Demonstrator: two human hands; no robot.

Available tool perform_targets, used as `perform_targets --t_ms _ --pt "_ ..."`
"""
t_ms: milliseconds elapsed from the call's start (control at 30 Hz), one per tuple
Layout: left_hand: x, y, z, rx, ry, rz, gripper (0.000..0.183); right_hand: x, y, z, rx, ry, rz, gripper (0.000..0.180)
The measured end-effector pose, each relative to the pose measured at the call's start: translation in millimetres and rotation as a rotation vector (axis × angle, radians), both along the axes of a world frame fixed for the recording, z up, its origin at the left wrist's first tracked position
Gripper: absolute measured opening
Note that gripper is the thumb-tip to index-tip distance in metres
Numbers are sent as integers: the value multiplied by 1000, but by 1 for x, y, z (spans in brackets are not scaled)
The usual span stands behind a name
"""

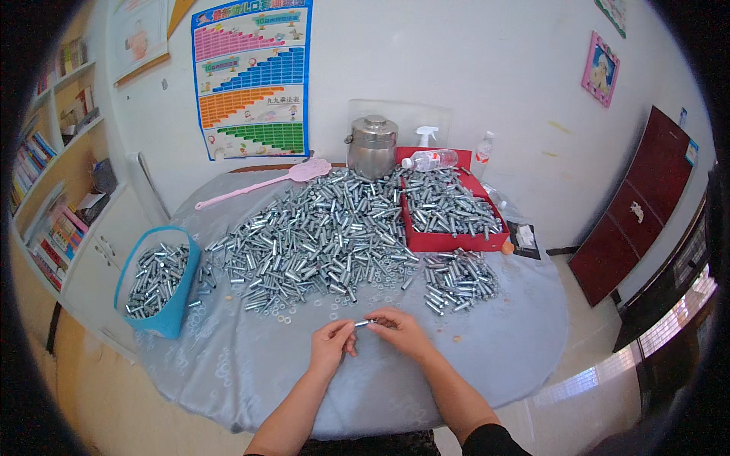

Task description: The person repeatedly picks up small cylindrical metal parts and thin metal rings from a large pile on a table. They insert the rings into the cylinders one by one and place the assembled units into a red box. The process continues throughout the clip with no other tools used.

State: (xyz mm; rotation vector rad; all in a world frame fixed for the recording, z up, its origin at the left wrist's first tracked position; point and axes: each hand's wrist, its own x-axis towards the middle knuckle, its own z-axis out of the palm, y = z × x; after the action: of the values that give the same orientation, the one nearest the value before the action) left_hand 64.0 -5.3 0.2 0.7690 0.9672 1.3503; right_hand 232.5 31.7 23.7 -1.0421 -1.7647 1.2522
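Note:
A small shiny metal sleeve anchor (362,324) is held level over the near part of the table. The fingertips of my left hand (332,345) grip one end of it, while my right hand (402,330) pinches the other end, partly hiding it. Beyond my hands spreads a large heap of loose metal sleeves and bolts (319,239). Several flat washers (283,319) lie at the heap's near edge. A smaller pile of metal anchors (461,282) sits to the right, in front of a red box (456,243) filled with similar parts.
A blue fabric bin (191,273) full of metal parts stands at the table's left. Behind the heap are a steel pot (373,148), a pink fly swatter (256,185) and a plastic bottle (436,159) lying on the box. A grey cloth (256,370) covers the round table.

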Motion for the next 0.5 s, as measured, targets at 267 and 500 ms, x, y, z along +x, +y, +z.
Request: perform_targets --t_ms 267,500 --pt "-1 -1 11 -10 8 14 24 23 18 3 172 -79 -365 19" --pt "-6 2 10 -44 -5 78 27 121 57 3 697 -406 -990 17"
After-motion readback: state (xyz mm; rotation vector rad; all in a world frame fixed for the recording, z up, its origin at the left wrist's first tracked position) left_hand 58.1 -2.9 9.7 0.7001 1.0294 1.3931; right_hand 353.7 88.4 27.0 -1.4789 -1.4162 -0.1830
